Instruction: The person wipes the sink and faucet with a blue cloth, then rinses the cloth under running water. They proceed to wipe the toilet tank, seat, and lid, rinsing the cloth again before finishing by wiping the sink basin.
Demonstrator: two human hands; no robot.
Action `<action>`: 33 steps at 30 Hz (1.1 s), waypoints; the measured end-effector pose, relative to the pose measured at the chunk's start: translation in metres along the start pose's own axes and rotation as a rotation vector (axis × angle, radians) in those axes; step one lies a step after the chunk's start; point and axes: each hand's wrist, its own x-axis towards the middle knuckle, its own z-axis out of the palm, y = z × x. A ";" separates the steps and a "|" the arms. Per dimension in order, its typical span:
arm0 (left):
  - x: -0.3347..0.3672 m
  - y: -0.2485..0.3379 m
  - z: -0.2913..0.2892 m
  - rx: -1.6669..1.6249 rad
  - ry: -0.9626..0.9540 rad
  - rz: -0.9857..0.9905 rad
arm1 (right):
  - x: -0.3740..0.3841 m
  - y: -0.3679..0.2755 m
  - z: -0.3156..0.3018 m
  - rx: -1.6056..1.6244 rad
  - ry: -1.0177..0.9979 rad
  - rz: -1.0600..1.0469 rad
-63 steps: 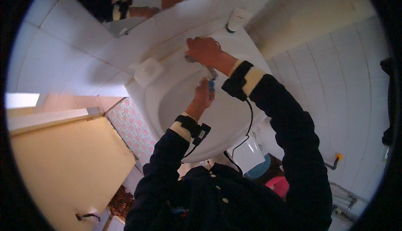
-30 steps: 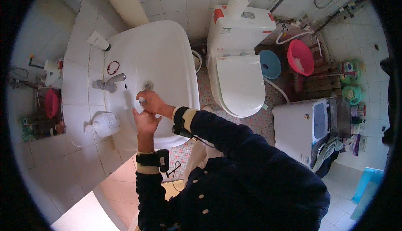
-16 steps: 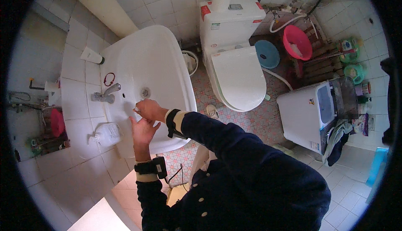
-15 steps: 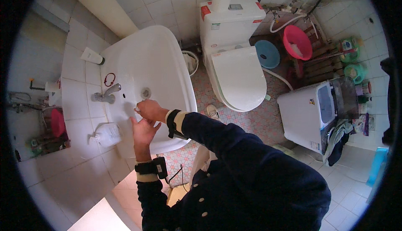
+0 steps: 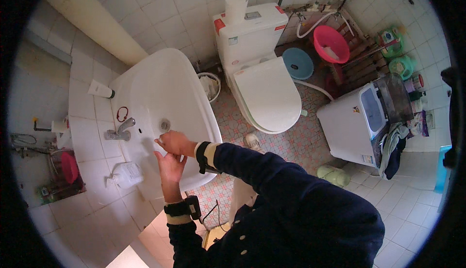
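Observation:
My two hands meet over the near part of the white washbasin [image 5: 194, 104], below the drain [image 5: 165, 125]. My right hand [image 5: 176, 143] has its fingers curled together; what they hold, if anything, is too small to make out. Just under it, my left hand [image 5: 170, 169] points up with thumb and fingers apart, its fingertips close to or touching the right hand. A metal faucet [image 5: 120, 130] stands left of the hands, and a red bracelet [image 5: 123, 114] lies on the rim above it. Each wrist has a black strap.
A white pump bottle [image 5: 127, 175] and a white tube [image 5: 101, 90] stand on the basin's left side. To the right are a toilet [image 5: 269, 95], a waste bin [image 5: 209, 87], a blue basin [image 5: 297, 64], a pink basin [image 5: 331, 44] and a washing machine [image 5: 347, 127].
The view has shifted, so the basin and toilet sit lower and slightly further left in the picture. My hands stay together over the basin, in nearly the same pose.

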 end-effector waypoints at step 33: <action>0.190 -0.266 0.397 0.300 -0.130 0.192 | -0.207 0.354 -0.395 2.016 0.039 0.100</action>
